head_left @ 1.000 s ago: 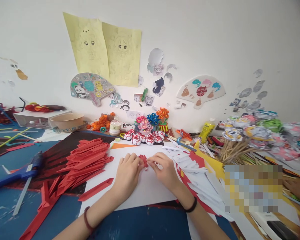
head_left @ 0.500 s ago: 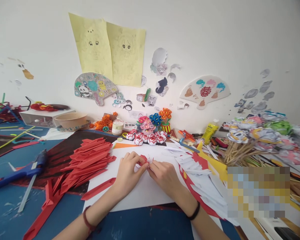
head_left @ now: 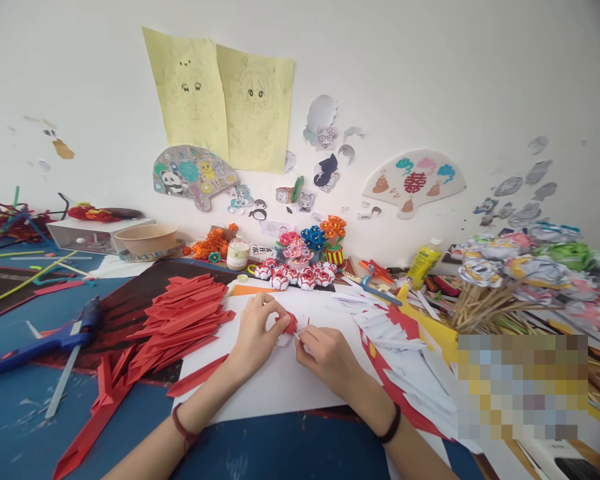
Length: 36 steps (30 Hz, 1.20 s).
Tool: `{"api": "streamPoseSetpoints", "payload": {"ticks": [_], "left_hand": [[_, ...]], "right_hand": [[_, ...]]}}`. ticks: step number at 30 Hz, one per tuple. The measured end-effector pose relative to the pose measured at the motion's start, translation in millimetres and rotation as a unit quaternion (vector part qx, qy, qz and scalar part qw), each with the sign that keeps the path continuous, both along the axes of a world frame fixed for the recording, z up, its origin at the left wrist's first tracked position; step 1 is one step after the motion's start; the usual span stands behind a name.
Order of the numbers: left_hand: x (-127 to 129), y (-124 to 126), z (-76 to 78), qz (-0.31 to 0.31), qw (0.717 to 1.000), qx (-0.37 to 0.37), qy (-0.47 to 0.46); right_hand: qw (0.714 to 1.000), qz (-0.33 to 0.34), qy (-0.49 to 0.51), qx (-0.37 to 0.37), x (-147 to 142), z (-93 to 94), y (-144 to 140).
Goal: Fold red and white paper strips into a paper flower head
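Above a white sheet of paper (head_left: 275,393), my left hand (head_left: 260,333) pinches a small red and white folded paper piece (head_left: 291,324). My right hand (head_left: 325,350) is closed close beside it, thumb and finger pressed on a thin white strip end of the paper. Part of the folded piece is hidden behind the fingers. To the left lies a pile of folded red paper strips (head_left: 185,317), with one red strip (head_left: 197,377) on the white sheet. Folded white paper strips (head_left: 405,347) fan out on the right.
Finished red and white paper flowers (head_left: 305,277) stand behind my hands, near small potted flowers (head_left: 313,239). A blue glue gun (head_left: 70,333) lies at left. At right are a yellow bottle (head_left: 424,263) and paper flowers on sticks (head_left: 485,290). A wall (head_left: 380,67) rises behind.
My hands have moved slightly apart, the right one shifting a little away from the folded piece. More of its red part shows. The view has shifted slightly.
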<state>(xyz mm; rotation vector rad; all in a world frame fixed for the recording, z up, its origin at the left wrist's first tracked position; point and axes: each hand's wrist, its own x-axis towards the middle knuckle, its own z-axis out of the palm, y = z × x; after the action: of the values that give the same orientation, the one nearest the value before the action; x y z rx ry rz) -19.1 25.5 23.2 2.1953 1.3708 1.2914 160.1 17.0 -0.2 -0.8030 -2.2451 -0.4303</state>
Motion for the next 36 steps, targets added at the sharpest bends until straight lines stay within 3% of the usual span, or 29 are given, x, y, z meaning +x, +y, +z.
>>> {"api": "streamPoseSetpoints", "payload": {"ticks": [6,14,22,30,36], "left_hand": [[-4,8,-4.8,-0.001,0.999,-0.035,-0.005],[-4,11,-4.7,0.009,0.999,-0.015,0.051],[-13,14,-0.1,-0.015,0.999,-0.020,0.028],[-14,4,-2.3,-0.092,0.986,-0.033,0.132],[-11,0,-0.6,-0.131,0.980,-0.023,0.149]], "right_hand": [[0.999,0.014,0.005,-0.033,1,-5.3,1],[0.994,0.007,0.011,-0.113,1,-6.6,1],[0.977,-0.092,-0.021,-0.189,-1,-7.7,1],[0.954,-0.096,0.012,-0.282,9,9.8,0],[0.953,-0.066,0.098,-0.280,22,20.8,5]]}}
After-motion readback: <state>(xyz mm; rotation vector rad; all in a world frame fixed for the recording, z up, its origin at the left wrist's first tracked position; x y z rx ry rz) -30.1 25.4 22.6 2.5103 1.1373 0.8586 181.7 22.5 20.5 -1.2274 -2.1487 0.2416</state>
